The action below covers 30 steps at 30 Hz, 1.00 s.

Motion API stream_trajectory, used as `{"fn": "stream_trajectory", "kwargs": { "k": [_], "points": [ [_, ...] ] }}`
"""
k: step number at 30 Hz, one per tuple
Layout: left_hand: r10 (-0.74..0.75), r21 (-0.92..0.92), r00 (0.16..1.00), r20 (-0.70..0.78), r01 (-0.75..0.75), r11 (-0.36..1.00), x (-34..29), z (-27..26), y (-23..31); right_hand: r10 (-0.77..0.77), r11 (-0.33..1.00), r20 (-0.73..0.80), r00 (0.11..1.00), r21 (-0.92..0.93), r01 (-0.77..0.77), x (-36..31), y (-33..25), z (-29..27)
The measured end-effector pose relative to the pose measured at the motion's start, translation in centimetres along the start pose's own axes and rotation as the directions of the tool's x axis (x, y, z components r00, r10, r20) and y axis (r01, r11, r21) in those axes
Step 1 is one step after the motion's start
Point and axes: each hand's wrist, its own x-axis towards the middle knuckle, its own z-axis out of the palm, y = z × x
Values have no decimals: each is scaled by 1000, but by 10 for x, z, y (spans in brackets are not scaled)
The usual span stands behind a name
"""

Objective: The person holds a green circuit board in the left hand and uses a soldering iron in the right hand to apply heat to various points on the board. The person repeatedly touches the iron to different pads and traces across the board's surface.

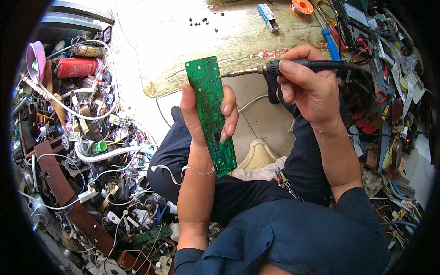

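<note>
My left hand [195,112] grips a long green circuit board [208,101] by its two long edges, thumb on one side and fingers on the other. The board is held nearly upright, its solder side with traces facing me. A white cable [176,176] hangs from its lower end. In my right hand [309,82] is a soldering iron [272,68], held like a pen and pointing left. Its metal tip reaches the board's upper right edge; whether it touches a joint I cannot tell.
On the wooden table [169,46] lie several small black parts [204,21], a small box [268,17], an orange solder spool [301,7] and a blue screwdriver [331,44]. Piled electronic scrap, cables and a red cylinder [77,68] crowd the left. More tools and a meter [356,16] fill the right.
</note>
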Motion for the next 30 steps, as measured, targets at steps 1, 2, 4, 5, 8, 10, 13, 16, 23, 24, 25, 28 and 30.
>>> {"fn": "stream_trajectory", "kwargs": {
  "k": [1,2,4,5,8,10,13,16,23,24,25,28,30],
  "points": [
    [3,4,1000,5,-3,1000,0,1,0,4,1000,-2,1000,8,-4,0,0,0],
    [6,8,1000,10,-6,1000,1,2,0,3,1000,-1,1000,4,-3,0,0,-1],
    [16,7,1000,-2,-16,1000,1,3,-1,1,1000,0,1000,-6,-1,0,0,-1],
    [21,6,1000,-7,-21,1000,1,3,-1,0,1000,2,1000,-15,0,0,-1,-1],
    [8,61,999,-38,-5,998,0,-5,-1,1,999,4,1000,-33,-1,0,-1,-1],
    [7,79,998,-60,-2,997,0,-5,-1,4,999,5,1000,-32,-4,1,0,0],
    [2,77,999,-48,2,997,0,-6,-1,5,1000,8,1000,-26,-4,0,0,-1],
    [3,76,999,-34,0,997,0,-6,-1,2,1000,14,1000,-11,-1,0,0,-1],
    [2,84,998,-65,3,996,-2,-5,-1,18,1000,7,1000,-4,-18,0,0,1],
    [0,88,998,-69,6,996,-2,-5,-1,17,1000,8,1000,-2,-17,0,1,1],
    [-14,103,999,-46,19,995,-2,-9,-1,16,1000,7,1000,-3,-15,0,1,1],
    [-16,122,997,-73,25,992,-1,-6,-1,-9,998,-5,1000,60,10,0,2,-1],
    [-9,121,995,-100,22,992,-1,-3,-2,-28,999,-21,999,44,29,1,-1,-5]
  ]
}}
